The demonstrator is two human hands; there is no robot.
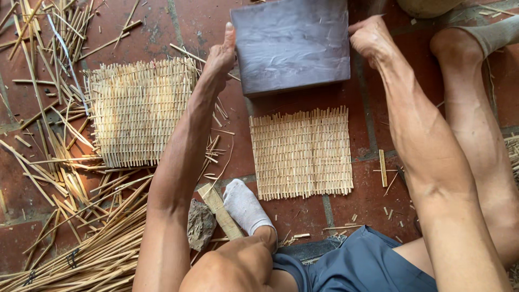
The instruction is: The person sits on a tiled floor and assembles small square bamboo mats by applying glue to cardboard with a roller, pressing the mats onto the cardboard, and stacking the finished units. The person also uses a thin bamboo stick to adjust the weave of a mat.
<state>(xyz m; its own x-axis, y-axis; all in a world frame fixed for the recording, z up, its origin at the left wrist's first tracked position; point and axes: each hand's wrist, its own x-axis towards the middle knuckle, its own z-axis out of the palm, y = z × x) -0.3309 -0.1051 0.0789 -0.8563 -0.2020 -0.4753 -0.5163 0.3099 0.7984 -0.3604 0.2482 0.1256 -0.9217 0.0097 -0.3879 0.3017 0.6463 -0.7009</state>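
You are gripping a dark square block [292,43] above the tiled floor [303,216], left hand [221,54] and right hand [370,38] fingers clamped on its sides, beyond a small woven bamboo mat [301,154].

Dark grey board [292,46] (pale-streaked), straw-yellow woven mat [301,153]

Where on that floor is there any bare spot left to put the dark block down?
Bare tiles show between the small woven mat and the right forearm, dotted only with short offcuts. A narrower strip runs between the small mat and the large woven mat. The left side is crowded with loose bamboo strips. Both hands, left and right, grip the dark block.
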